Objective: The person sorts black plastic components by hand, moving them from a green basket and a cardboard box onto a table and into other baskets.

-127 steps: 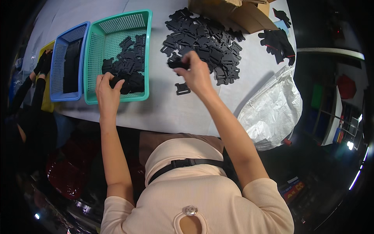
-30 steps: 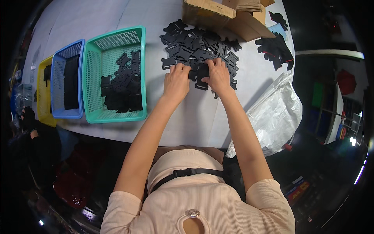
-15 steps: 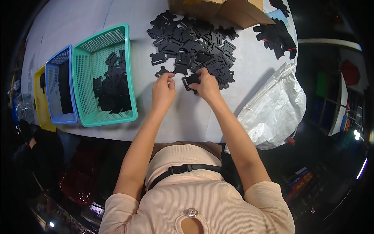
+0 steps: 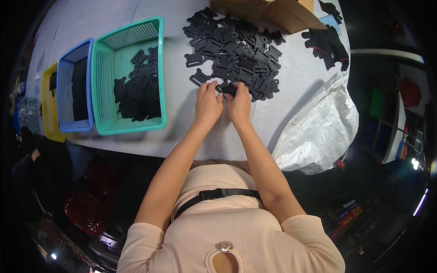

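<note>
On the white tabletop (image 4: pixel 180 116), at the near edge of a broad heap of flat black plastic buckle pieces (image 4: pixel 232 50), your hands were close together about a single small black plastic piece (image 4: pixel 227 88). It looked dark and dull, its outline partly covered by your fingers. Your right hand (image 4: pixel 239 105) had its fingers narrowed on the piece from the right; your left hand (image 4: pixel 209 105) stood at its left side, fingers bent, and whether they gripped it you could not tell.

Those in the heap were roughly rectangular plates with notched corners and long slots, overlapping at all angles. Just beyond your left fingers, a slotted black piece (image 4: pixel 200 75) lay slightly apart from the heap. Farther left, similar black pieces filled the right part of a perforated green plastic basket (image 4: pixel 129 129).
</note>
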Demonstrator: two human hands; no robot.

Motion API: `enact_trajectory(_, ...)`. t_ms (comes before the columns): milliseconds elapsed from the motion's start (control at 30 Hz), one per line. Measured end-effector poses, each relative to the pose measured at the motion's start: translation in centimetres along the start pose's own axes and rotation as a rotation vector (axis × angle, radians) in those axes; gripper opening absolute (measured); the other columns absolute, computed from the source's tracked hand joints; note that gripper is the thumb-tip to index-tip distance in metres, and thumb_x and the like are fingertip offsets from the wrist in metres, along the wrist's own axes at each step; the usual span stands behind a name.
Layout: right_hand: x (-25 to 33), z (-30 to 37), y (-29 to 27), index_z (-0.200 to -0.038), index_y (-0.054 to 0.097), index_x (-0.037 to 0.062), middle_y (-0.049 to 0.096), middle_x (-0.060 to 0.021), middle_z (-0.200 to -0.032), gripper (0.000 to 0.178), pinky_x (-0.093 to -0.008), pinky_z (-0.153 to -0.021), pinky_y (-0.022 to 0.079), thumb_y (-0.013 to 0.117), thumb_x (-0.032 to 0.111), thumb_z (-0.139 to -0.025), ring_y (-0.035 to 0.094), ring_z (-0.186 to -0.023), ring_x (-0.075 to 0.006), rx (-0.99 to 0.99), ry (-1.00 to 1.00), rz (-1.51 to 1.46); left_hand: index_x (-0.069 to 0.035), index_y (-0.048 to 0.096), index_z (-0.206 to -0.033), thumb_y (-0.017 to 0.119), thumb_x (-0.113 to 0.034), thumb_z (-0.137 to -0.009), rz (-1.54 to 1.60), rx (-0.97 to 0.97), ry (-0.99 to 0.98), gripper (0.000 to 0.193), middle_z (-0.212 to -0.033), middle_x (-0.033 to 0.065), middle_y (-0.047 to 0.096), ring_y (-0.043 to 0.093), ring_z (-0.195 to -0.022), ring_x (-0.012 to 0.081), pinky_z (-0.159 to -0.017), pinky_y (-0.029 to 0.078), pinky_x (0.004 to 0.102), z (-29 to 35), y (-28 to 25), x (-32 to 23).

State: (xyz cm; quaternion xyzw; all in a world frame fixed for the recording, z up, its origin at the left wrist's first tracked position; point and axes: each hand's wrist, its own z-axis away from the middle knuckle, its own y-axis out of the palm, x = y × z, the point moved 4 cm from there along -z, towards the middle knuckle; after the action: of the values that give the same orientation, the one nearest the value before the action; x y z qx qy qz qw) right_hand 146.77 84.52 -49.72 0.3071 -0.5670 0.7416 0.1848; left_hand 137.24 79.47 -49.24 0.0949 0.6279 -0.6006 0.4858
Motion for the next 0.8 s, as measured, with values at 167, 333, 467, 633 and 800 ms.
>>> enact_trajectory(167, -1.1, 0.3, -0.7, -0.099, 0.046, -0.0003, 0.055, -0.0203, -0.092, 0.036, -0.0395, -0.072, 0.043, 0.062, -0.001, -0.067, 0.054, -0.085, -0.0346, 0.038, 0.016, -0.088, -0.001, 0.05, -0.099, 0.066, -0.013, -0.069, -0.216, -0.004, 0.027, 0.035, -0.101, 0.0124, 0.046, 0.043, -0.1, 0.0299, -0.075, 0.042, 0.0412, -0.9, 1.0, -1.1)
enact_trajectory(333, -2.3, 0.5, -2.1, -0.097, 0.048, -0.002, 0.057, -0.0208, -0.092, 0.034, -0.0384, -0.073, 0.043, 0.064, -0.001, -0.067, 0.055, -0.087, -0.0345, 0.155, 0.261, -0.239, -0.003, 0.05, -0.092, 0.067, -0.012, -0.067, -0.309, 0.043, 0.001, 0.032, -0.099, 0.0127, 0.048, 0.044, -0.1, 0.0288, -0.074, 0.042, 0.0413, -1.0, 1.4, -1.3)
enact_trajectory(467, -2.6, 0.6, -2.8, -0.096, 0.05, -0.0022, 0.056, -0.02, -0.092, 0.034, -0.0369, -0.074, 0.043, 0.066, 0.001, -0.066, 0.055, -0.086, -0.0334, 0.017, 0.027, -0.094, -0.002, 0.05, -0.092, 0.065, -0.009, -0.067, -0.11, 0.105, -0.048, 0.03, -0.095, 0.0147, 0.054, 0.051, -0.091, 0.0302, -0.074, 0.043, 0.0398, -0.8, 2.3, -1.3)
enact_trajectory(633, -2.4, 0.7, -2.9, -0.107, 0.05, -0.0014, 0.052, -0.0186, -0.096, 0.042, -0.0357, -0.076, 0.043, 0.064, 0.002, -0.067, 0.054, -0.088, -0.0318, 0.096, 0.022, -0.193, 0.001, 0.049, -0.101, 0.059, -0.011, -0.074, 0.313, 0.128, 0.006, 0.031, -0.091, 0.0151, 0.057, 0.055, -0.086, 0.029, -0.075, 0.044, 0.0356, -0.3, 3.6, 0.6)
enact_trajectory(800, -0.3, 1.6, -1.5, -0.118, 0.045, -0.001, 0.044, -0.0224, -0.108, 0.051, -0.0342, -0.081, 0.041, 0.058, 0.0, -0.069, 0.049, -0.098, -0.0331, 0.357, -0.072, -0.172, -0.001, 0.046, -0.106, 0.055, -0.016, -0.082, 0.883, 0.299, -0.356, 0.029, -0.095, 0.0082, 0.056, 0.056, -0.084, 0.0168, -0.067, 0.047, 0.0286, 1.8, 3.8, 2.5)
